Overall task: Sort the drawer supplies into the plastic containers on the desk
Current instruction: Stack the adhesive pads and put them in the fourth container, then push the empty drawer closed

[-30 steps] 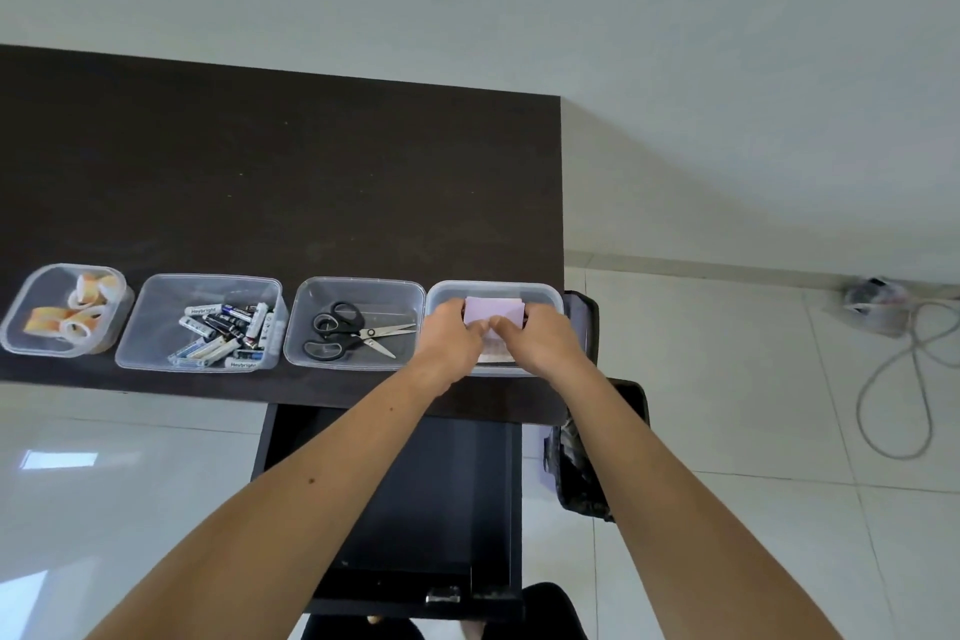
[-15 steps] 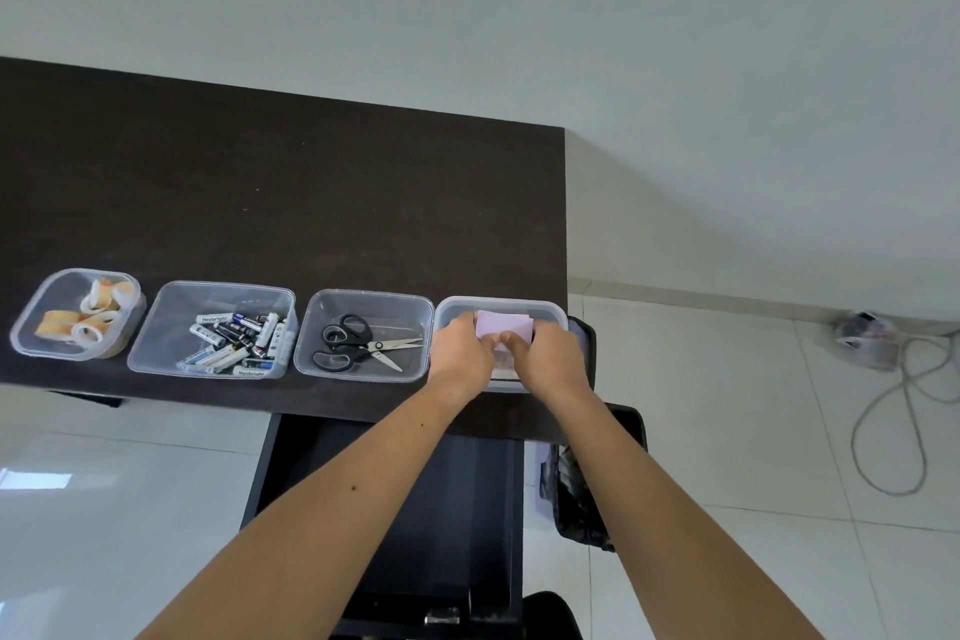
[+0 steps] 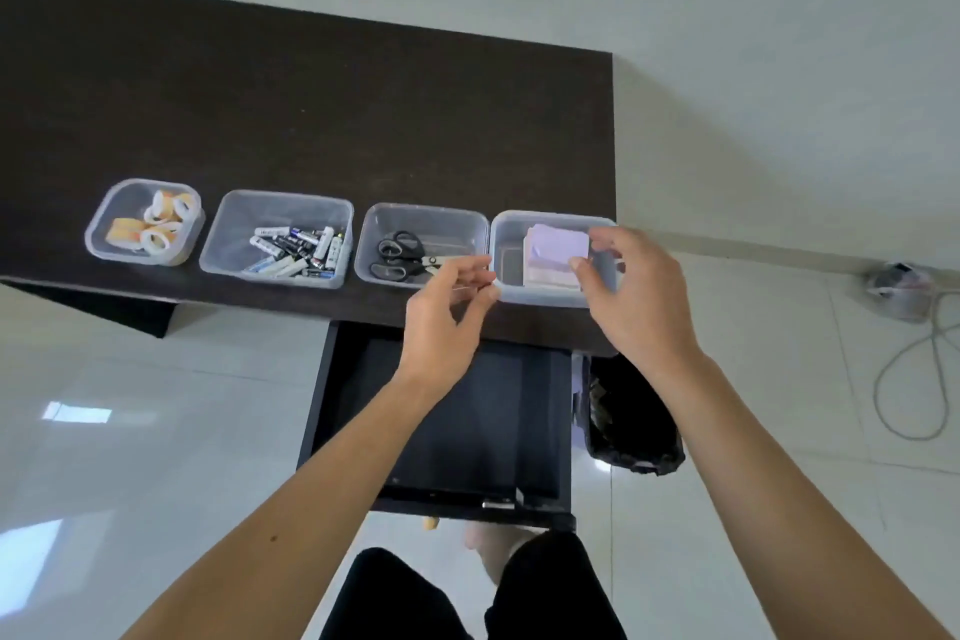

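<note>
Head view: sticky notes [image 3: 557, 250] lie in the rightmost container [image 3: 540, 295]; left hand [image 3: 448, 316] and right hand [image 3: 634, 296] hover loosely curled, empty; square the stack, then check the drawer [image 3: 441, 431].

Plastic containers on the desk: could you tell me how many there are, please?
4, in a row along the desk's near edge: tape container far left, battery container, scissors container, and notepad container far right.

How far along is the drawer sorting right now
Mostly done: tape rolls, batteries, scissors and the purple notepads each sit in a container. Left hand and right hand hover, holding nothing. The open drawer looks empty; only closing it seems left.
</note>
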`<state>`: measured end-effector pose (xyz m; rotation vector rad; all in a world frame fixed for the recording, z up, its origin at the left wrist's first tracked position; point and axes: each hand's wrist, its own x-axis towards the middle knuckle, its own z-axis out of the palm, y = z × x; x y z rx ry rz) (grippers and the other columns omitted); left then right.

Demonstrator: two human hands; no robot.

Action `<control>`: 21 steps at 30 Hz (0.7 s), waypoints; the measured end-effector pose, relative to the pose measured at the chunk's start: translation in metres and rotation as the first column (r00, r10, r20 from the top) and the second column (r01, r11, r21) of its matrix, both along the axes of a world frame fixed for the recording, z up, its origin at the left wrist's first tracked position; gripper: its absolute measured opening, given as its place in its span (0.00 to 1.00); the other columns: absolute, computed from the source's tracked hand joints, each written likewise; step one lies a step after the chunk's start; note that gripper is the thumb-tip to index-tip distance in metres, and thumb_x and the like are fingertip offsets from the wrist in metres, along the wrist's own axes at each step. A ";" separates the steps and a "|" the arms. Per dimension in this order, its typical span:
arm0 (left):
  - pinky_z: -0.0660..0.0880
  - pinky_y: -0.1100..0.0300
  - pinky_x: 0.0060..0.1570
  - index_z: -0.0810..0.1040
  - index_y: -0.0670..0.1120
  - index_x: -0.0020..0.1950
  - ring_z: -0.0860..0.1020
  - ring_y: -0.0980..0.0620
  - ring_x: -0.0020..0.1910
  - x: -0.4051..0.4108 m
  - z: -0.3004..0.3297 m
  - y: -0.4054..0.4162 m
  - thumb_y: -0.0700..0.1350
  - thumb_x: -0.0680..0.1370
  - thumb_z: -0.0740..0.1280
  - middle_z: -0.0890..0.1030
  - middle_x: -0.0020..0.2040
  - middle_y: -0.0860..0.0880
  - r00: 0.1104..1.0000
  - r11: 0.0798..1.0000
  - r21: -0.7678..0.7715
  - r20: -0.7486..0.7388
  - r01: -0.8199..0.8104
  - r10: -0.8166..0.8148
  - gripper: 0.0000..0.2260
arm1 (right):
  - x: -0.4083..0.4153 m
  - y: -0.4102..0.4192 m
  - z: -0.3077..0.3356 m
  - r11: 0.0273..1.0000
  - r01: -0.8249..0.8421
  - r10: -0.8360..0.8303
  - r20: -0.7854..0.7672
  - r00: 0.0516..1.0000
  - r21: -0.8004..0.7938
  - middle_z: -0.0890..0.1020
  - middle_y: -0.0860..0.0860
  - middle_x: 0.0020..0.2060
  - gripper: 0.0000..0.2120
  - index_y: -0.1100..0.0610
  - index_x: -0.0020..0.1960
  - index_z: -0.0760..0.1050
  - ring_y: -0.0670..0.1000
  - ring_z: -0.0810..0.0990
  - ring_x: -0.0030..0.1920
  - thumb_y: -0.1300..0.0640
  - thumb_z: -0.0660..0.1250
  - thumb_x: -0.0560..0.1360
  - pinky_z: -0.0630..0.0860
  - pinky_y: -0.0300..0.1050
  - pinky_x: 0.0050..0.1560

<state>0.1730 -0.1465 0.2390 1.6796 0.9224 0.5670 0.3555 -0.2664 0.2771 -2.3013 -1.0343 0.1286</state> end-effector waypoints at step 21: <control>0.79 0.57 0.56 0.85 0.54 0.60 0.82 0.54 0.53 -0.245 -0.136 -0.041 0.62 0.76 0.75 0.86 0.55 0.57 0.735 0.817 0.245 -0.616 0.522 -0.285 0.18 | -0.204 -0.110 -0.175 0.859 -0.392 0.287 -0.325 0.901 -0.328 0.81 0.40 0.55 0.25 0.47 0.62 0.82 0.47 0.79 0.56 0.36 0.78 0.71 0.77 0.46 0.55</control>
